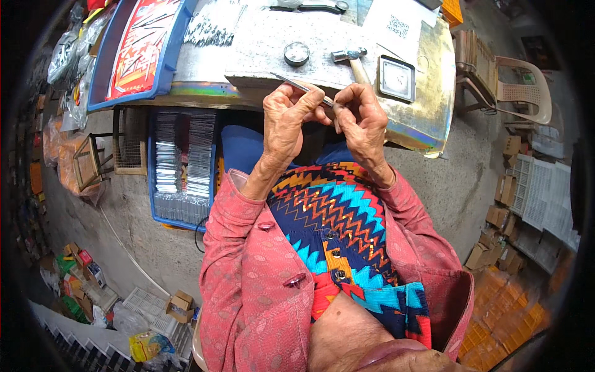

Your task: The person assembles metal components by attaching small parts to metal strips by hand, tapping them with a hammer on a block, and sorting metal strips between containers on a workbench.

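A thin metal piece is held between my two hands, just off the near edge of the work block. My left hand is closed on its middle, thumb on top. With thumb and fingers pinched, my right hand grips its right end; the fingers hide that end. Beyond my hands, a hammer with a wooden handle lies on the table, its handle running toward my right hand. A small round tin stands to its left. At the right is a dark-rimmed square tray.
A blue bin with a red lining and thin metal pieces stands at the table's left. Beside it lies a pile of metal pieces. Below, another blue crate holds stacked metal strips. A plastic chair stands at right.
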A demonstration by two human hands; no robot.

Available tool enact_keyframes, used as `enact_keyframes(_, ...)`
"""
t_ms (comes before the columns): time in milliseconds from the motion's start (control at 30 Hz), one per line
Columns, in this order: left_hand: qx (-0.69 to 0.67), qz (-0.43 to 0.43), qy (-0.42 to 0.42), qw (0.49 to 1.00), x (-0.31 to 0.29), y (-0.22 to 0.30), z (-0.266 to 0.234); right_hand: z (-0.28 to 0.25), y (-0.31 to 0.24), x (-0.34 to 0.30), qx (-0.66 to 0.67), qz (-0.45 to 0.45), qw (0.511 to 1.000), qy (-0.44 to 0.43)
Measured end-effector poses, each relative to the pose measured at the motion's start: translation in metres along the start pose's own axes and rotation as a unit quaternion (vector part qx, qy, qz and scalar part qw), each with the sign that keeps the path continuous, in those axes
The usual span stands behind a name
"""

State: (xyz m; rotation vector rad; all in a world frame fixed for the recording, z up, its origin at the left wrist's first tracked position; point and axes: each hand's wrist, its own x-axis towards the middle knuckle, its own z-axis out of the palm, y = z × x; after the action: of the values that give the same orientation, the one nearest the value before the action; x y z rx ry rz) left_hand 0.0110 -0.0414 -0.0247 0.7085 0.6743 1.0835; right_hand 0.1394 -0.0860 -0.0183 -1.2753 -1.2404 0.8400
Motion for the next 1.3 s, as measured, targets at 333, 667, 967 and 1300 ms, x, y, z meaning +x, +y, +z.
enact_keyframes(333, 0.232, 0.2, 0.032, 0.951, 0.027, 0.028, 0.004, -0.001, -0.013, 0.014, 0.232, 0.069, 0.968, -0.069)
enact_keyframes(667, 0.359, 0.239, 0.004, 0.902, 0.083, 0.039, -0.017, -0.034, -0.027, 0.011, 0.194, 0.107, 0.974, -0.05)
enact_keyframes(967, 0.38, 0.196, 0.002, 0.904, 0.087, 0.038, -0.019, -0.057, -0.032, 0.016, 0.151, 0.106, 0.982, -0.043)
enact_keyframes(1300, 0.333, 0.194, 0.01, 0.923, 0.089, 0.039, -0.02, -0.052, -0.026, 0.031, 0.142, 0.101, 0.981, -0.08)
